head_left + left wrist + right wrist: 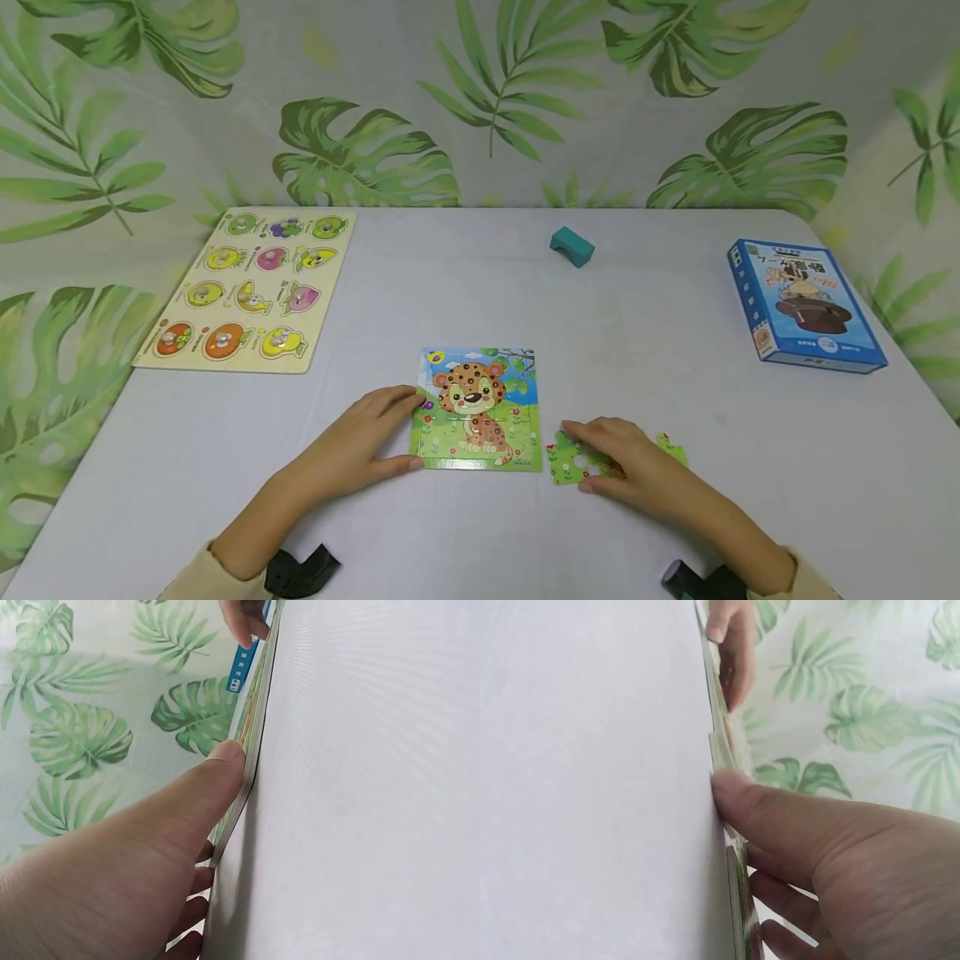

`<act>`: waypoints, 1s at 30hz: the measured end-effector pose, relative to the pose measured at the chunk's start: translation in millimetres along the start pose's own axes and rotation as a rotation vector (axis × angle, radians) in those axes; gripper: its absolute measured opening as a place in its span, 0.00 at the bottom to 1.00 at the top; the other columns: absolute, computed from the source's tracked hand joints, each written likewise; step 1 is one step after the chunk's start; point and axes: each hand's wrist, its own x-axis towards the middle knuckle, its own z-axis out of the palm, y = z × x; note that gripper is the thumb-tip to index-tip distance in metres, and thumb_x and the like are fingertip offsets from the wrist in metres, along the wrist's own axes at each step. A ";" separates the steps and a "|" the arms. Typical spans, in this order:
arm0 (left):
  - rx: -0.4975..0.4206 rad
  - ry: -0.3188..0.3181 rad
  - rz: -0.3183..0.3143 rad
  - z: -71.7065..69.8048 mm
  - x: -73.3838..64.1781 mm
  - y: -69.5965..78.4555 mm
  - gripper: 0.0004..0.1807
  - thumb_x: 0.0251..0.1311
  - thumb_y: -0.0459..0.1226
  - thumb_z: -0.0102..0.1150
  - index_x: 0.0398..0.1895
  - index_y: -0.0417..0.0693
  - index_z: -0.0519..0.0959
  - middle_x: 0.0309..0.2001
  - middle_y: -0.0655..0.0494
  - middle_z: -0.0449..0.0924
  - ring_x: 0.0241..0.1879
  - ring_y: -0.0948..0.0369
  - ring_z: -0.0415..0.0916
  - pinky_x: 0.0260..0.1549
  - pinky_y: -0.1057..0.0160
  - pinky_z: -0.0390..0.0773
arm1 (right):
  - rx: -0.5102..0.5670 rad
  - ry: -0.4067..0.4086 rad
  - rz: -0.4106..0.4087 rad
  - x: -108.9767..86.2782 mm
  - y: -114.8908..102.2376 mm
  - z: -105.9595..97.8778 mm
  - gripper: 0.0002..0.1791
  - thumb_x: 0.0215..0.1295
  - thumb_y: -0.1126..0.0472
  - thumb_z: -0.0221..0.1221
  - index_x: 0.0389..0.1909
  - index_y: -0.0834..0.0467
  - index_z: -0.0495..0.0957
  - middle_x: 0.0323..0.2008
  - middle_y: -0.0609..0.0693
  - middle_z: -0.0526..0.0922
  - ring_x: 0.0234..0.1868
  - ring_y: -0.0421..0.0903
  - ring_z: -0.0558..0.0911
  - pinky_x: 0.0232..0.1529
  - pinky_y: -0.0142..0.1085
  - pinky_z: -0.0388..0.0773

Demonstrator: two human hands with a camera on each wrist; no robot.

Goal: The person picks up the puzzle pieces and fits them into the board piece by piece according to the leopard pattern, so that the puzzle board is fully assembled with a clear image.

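Brown-spotted orange, green and blue are colouring the leopard puzzle (477, 412)
Loose pieces (565, 468) are showing red flowers on green; a block (572, 247) is showing teal, a box (813, 308) blue; green leaves (731, 167) are patterning the pale backdrop (375, 50).

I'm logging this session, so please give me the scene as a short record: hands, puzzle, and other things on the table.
Left hand: at the left edge of the leopard puzzle
Right hand: gripping loose puzzle pieces to the right of the leopard puzzle
Puzzle picture: spotted cub on grass
Far left: fruit board
Far side, right of middle: teal block
Right side: blue box
Surface: white table
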 end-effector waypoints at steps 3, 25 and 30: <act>-0.004 -0.008 -0.002 -1.1 -0.3 -0.6 0.41 0.51 0.60 0.54 0.64 0.47 0.62 0.62 0.53 0.60 0.62 0.57 0.54 0.58 0.55 0.57 | -0.011 0.017 -0.033 0.1 -2.5 0.5 0.31 0.54 0.53 0.62 0.59 0.57 0.68 0.45 0.40 0.72 0.45 0.39 0.68 0.43 0.35 0.70; -0.054 -0.044 0.010 -4.4 -0.9 -4.9 0.41 0.50 0.57 0.58 0.65 0.48 0.61 0.63 0.54 0.58 0.62 0.56 0.54 0.58 0.53 0.57 | 0.168 0.209 -0.162 36.4 -49.7 -7.6 0.33 0.47 0.64 0.66 0.57 0.62 0.67 0.49 0.46 0.70 0.46 0.40 0.71 0.43 0.40 0.74; -0.076 -0.053 0.006 -4.7 -1.0 -6.5 0.41 0.50 0.57 0.58 0.65 0.48 0.61 0.64 0.55 0.58 0.62 0.56 0.54 0.58 0.53 0.57 | 0.187 0.202 -0.161 59.1 -68.3 4.0 0.33 0.48 0.61 0.66 0.57 0.63 0.67 0.49 0.49 0.70 0.48 0.42 0.69 0.46 0.38 0.72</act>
